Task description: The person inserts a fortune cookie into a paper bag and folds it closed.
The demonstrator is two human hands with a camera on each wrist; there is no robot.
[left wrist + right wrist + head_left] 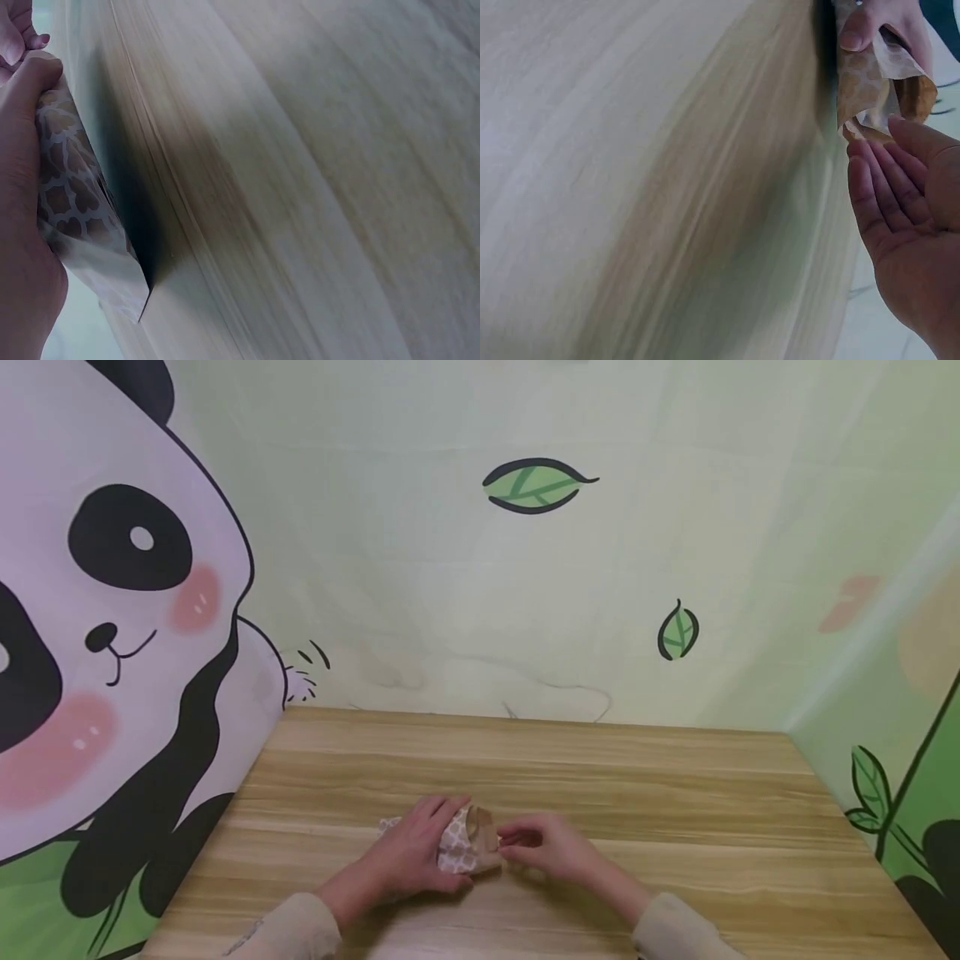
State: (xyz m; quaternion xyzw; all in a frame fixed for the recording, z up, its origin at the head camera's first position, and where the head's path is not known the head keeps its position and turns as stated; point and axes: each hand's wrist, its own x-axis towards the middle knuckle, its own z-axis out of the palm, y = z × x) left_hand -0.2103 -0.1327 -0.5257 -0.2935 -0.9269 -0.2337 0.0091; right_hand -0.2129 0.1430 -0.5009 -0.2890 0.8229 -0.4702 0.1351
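A small paper bag [457, 847], brown with a white patterned print, lies on its side above the wooden tabletop, its mouth towards the right. My left hand [416, 847] grips the bag's body from above, thumb on the near side. In the left wrist view, the bag's folded end [112, 277] sticks out below that hand. At the mouth, my right hand [551, 847] has thumb and fingertips pinching the brown rim. The right wrist view shows the opened mouth [911, 97] with pale paper inside; what else the bag holds is hidden.
The wooden table [637, 785] reaches back to a pale green cloth backdrop [420, 577]. Printed on it are a large panda [150, 635] at left and green leaves [532, 485]. Right of the table the backdrop continues.
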